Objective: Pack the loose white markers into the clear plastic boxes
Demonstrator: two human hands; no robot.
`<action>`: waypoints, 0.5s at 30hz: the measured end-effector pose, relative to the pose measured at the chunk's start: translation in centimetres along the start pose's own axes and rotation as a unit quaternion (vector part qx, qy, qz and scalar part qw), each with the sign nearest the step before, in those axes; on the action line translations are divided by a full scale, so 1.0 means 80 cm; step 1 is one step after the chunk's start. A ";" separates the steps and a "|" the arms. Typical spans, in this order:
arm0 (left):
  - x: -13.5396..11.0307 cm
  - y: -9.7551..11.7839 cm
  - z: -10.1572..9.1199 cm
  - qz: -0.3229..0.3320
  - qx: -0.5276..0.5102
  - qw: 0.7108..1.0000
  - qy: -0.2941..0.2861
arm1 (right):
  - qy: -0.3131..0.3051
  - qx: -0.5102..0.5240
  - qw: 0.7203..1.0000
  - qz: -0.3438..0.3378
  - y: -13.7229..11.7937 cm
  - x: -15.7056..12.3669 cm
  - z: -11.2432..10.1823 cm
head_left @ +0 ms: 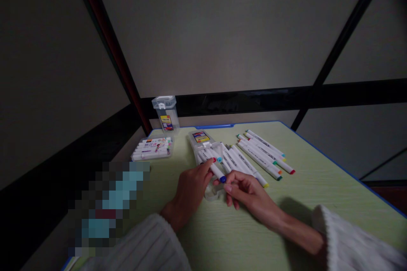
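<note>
A white marker with a dark blue end [218,173] is held over an open clear plastic case [213,194] on the table. My left hand [190,188] comes from the left, its thumb and index finger closed around the marker's body. My right hand [249,190] is closed at the blue end, fingertips touching it. Other white markers, one with a light blue end [219,159] and one with a red end, lie in the case behind. Several white markers [246,163] lie just right of the case. The case's lid [201,136], with a yellow label, points away from me.
Another group of white markers [265,152] with coloured ends lies farther right. At the back left stands a tall clear case [167,114]; in front of it lies a flat case of markers [154,148]. The green table [318,169] has a blue edge and meets a wall behind.
</note>
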State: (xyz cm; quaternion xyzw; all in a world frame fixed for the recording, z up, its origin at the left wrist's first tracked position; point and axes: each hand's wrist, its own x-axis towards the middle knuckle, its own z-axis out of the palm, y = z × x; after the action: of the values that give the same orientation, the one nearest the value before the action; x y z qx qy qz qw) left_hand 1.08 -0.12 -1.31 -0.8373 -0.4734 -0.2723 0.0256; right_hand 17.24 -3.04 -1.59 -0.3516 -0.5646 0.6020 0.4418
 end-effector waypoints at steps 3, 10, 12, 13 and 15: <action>0.001 0.000 0.000 -0.015 0.000 1.000 -0.022 | -0.011 0.008 1.000 0.008 0.000 -0.001 0.001; 0.001 0.001 0.001 -0.054 0.015 0.997 -0.061 | -0.021 0.013 0.999 0.026 -0.004 -0.001 0.001; 0.002 0.002 0.000 -0.064 0.017 0.995 -0.072 | -0.021 0.012 0.999 0.024 -0.005 -0.001 0.000; 0.002 0.003 -0.001 -0.069 0.016 0.995 -0.076 | -0.021 0.012 0.999 0.021 -0.005 -0.001 0.000; 0.002 0.003 -0.002 -0.078 0.015 0.994 -0.080 | -0.017 0.014 1.000 0.013 -0.005 -0.001 0.000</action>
State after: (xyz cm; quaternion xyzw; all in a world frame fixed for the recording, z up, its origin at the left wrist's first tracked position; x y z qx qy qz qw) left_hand 1.27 -0.20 -1.02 -0.8164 -0.5420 -0.1982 -0.0207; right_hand 17.33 -3.13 -1.18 -0.3422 -0.5590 0.6217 0.4289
